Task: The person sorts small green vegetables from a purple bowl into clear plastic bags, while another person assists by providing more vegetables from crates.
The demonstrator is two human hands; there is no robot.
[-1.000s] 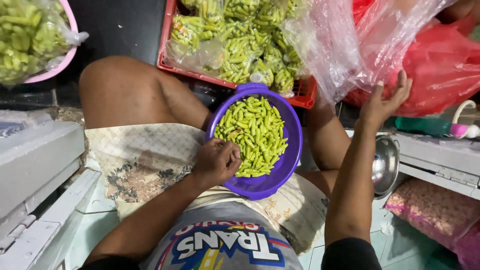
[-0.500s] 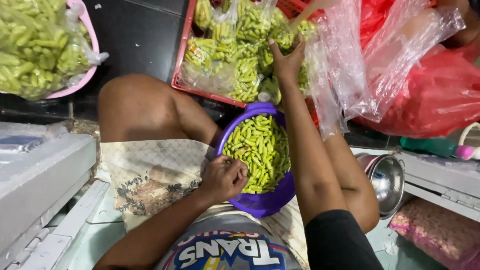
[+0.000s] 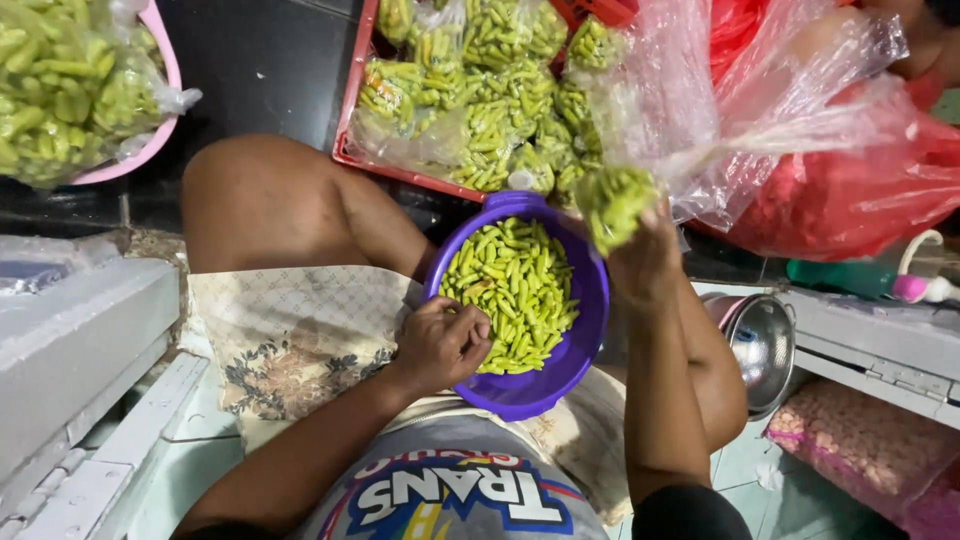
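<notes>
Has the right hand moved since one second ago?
Yes. The right hand came left from the red bags to above the purple bowl, gripping a small filled bag.

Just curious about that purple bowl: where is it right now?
In the head view, the purple bowl of green chillies sits mid-frame on the person's lap, the left hand gripping its near rim.

Single head-worn camera, looking steeply down over the wearer's chest and lap, close range, round purple plastic bowl of green chillies (image 3: 520, 300) near frame centre, red plastic crate of bagged chillies (image 3: 345, 140) along the far top edge, no second view.
</notes>
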